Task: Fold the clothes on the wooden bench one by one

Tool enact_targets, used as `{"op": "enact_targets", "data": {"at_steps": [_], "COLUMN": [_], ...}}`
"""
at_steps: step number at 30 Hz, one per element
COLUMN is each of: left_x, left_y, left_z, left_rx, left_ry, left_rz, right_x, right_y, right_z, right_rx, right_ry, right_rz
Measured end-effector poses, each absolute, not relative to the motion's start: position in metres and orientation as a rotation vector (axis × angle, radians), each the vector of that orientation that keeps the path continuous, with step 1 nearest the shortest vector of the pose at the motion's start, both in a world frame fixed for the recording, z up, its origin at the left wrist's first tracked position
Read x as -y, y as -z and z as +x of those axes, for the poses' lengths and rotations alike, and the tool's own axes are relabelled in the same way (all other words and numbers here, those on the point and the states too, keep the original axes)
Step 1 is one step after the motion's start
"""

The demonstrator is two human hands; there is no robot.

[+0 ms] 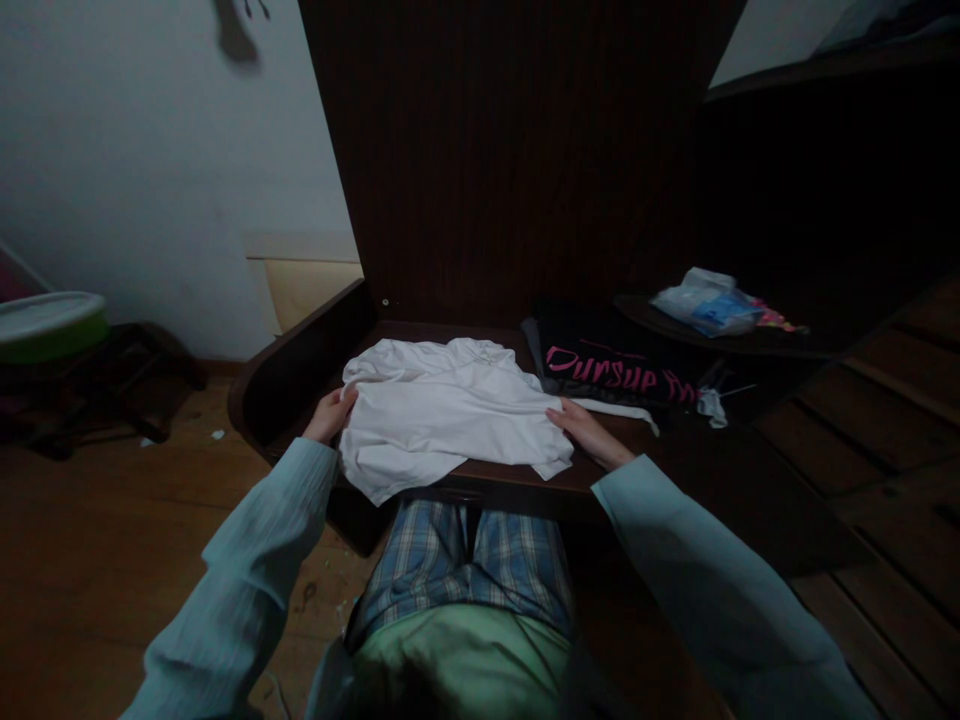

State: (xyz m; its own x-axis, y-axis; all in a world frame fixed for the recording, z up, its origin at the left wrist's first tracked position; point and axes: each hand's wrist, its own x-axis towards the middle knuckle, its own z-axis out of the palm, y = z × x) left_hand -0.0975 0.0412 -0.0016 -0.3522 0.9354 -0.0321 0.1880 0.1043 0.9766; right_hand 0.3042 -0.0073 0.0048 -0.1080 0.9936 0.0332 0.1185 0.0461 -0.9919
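A white cloth garment (457, 405), wrinkled along its far side, lies spread over the dark wooden desk top (491, 478). Its near left corner hangs over the front edge. My left hand (330, 414) grips the garment's left edge between thumb and fingers. At the opposite edge, my right hand (589, 432) pinches the cloth, thumb on top. The fingertips of both hands are partly hidden by the fabric. A white strip (619, 409) sticks out to the right, beyond my right hand.
Right of the garment lies dark folded clothing (615, 360) with pink lettering. A plastic packet (709, 302) rests on a rounded shelf (795, 345). The desk has a raised left side (289, 365). At far left, a green basin (56, 335) sits on a dark stand (127, 370).
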Motion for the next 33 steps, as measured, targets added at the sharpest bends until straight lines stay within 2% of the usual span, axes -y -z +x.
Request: {"op": "enact_targets", "data": {"at_steps": [4, 11, 13, 16, 18, 23, 25, 28, 31, 33], "left_x": [-0.038, -0.035, -0.038, -0.048, -0.054, -0.052, -0.05, -0.055, -0.066, -0.071], "left_y": [-0.002, -0.018, -0.019, -0.013, -0.009, -0.015, -0.023, -0.03, -0.024, -0.014], "left_z": [-0.103, -0.09, -0.077, -0.059, -0.052, -0.05, -0.051, -0.045, -0.032, -0.024], "left_rx": [-1.79, -2.326, -2.235, -1.815, -1.622, -1.543, -1.547, -1.728, -1.739, -1.693], "left_ry": [-1.197, -0.838, -0.837, -0.69, -0.527, -0.24, -0.189, -0.284, -0.398, -0.287], "left_rz": [1.258, 1.944, 2.222, 2.561, 2.632, 2.555, 2.494, 2.462, 2.615, 2.66], "right_x": [0.011, 0.013, 0.011, 0.012, 0.017, 0.033, 0.03, 0.011, -0.017, -0.032], "right_y": [-0.013, -0.023, -0.02, -0.021, -0.028, -0.049, -0.054, -0.054, -0.044, -0.032], "right_z": [0.309, 0.318, 0.318, 0.32, 0.324, 0.345, 0.347, 0.328, 0.286, 0.259], "right_rx": [1.309, 1.296, 1.339, 1.438, 1.53, 1.868, 1.96, 1.973, 2.131, 2.313], "right_ry": [-1.199, -1.297, -1.306, -1.344, -1.401, -1.569, -1.417, -0.963, -0.56, -0.389], "right_rz": [-1.164, -1.126, -1.206, -1.272, -1.249, -1.337, -1.44, -1.496, -1.453, -1.335]}}
